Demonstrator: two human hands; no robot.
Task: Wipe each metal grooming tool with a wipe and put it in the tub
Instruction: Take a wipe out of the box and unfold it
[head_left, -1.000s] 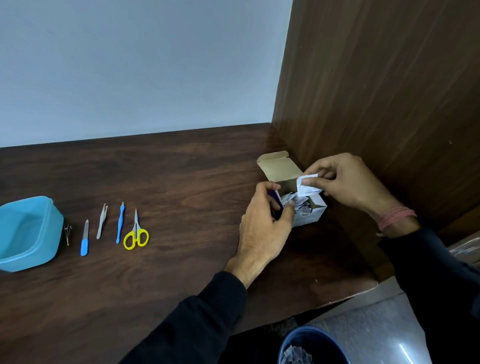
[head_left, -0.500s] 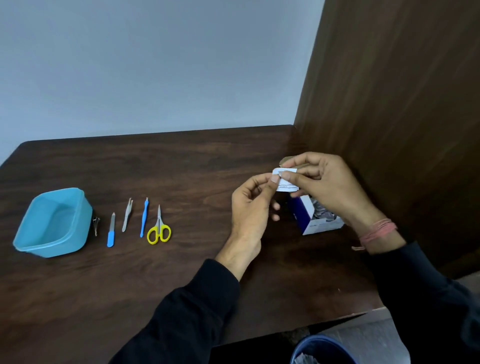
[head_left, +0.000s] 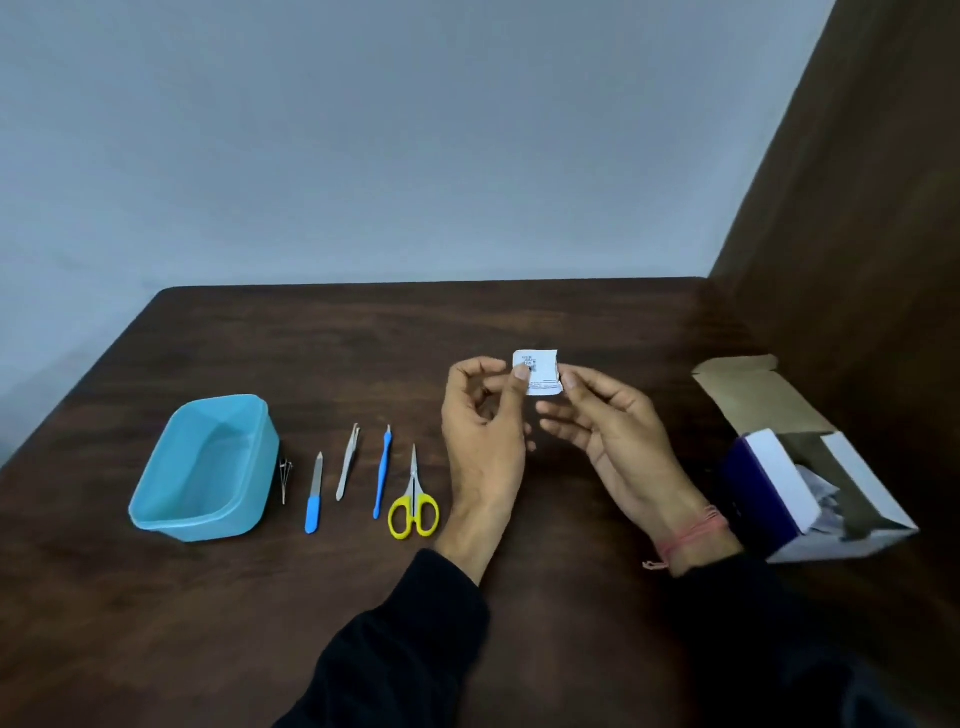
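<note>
I pinch a small white wipe sachet (head_left: 537, 373) between my left hand (head_left: 480, 415) and right hand (head_left: 608, 421) above the surface (head_left: 519, 597). The grooming tools, scissors (head_left: 414, 506) nearest me, lie beside the blue tub (head_left: 202, 470).

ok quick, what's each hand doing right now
Left hand: pinches the small white printed wipe sachet.
Right hand: pinches the same sachet's other edge.
</note>
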